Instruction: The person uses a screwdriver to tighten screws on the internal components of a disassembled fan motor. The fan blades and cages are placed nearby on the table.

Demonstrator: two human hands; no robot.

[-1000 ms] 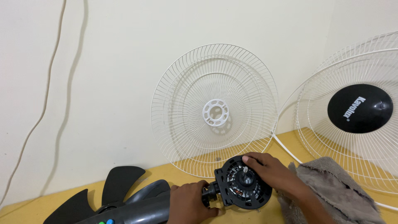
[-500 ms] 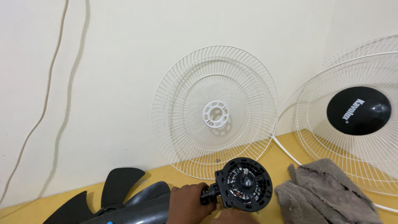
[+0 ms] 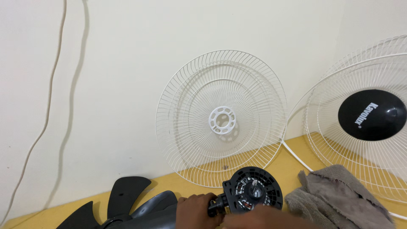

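Observation:
A black round fan motor housing [image 3: 253,191] with open vents sits low in the view on the yellow table [image 3: 292,159]. My left hand [image 3: 197,209] grips its neck, beside the dark grey fan body [image 3: 154,212]. My right hand [image 3: 263,220] shows only along the bottom edge, just under the motor; whether it holds anything is hidden. A white wire rear fan guard [image 3: 220,118] leans upright on the wall behind the motor.
A black fan blade [image 3: 121,197] lies at the left. A grey cloth [image 3: 339,199] is crumpled at the right. A white front guard with a black centre cap [image 3: 371,115] leans at the far right. A cable [image 3: 51,93] runs down the wall.
My right hand left the motor's face and dropped to the bottom edge of the view. The left hand keeps its grip on the neck.

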